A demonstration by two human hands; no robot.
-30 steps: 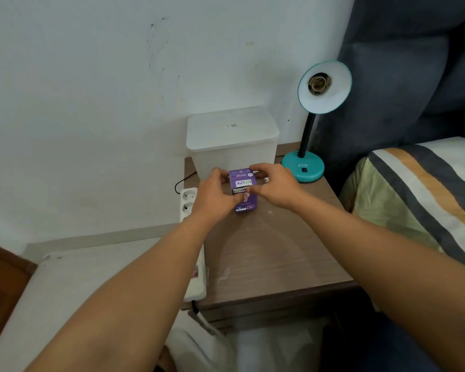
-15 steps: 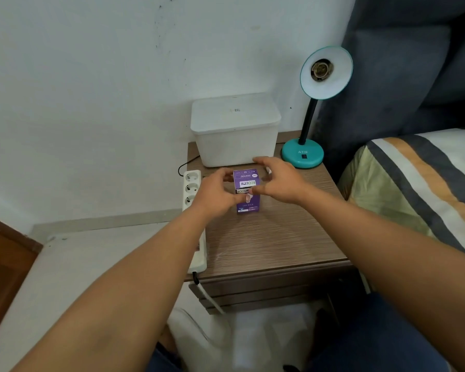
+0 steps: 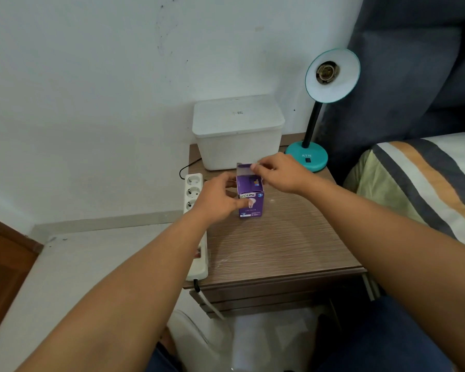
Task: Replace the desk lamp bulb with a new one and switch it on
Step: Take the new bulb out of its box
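Note:
A small purple bulb box (image 3: 251, 202) stands upright on the wooden bedside table (image 3: 274, 245). My left hand (image 3: 218, 200) grips its left side, thumb across the front. My right hand (image 3: 279, 173) pinches the raised top flap at the back of the box, so the top is open. The bulb inside is hidden. A teal desk lamp (image 3: 313, 157) stands at the table's back right; its shade (image 3: 332, 75) faces me with an empty socket and no bulb.
A white lidded plastic box (image 3: 238, 135) sits at the back of the table, just behind the box. A white power strip (image 3: 195, 210) hangs along the table's left edge. A bed with a striped cover (image 3: 424, 181) lies to the right.
The box's top flap, shut a second ago, now stands lifted by my right hand. My left hand has slid down the box's side. The view has pulled back.

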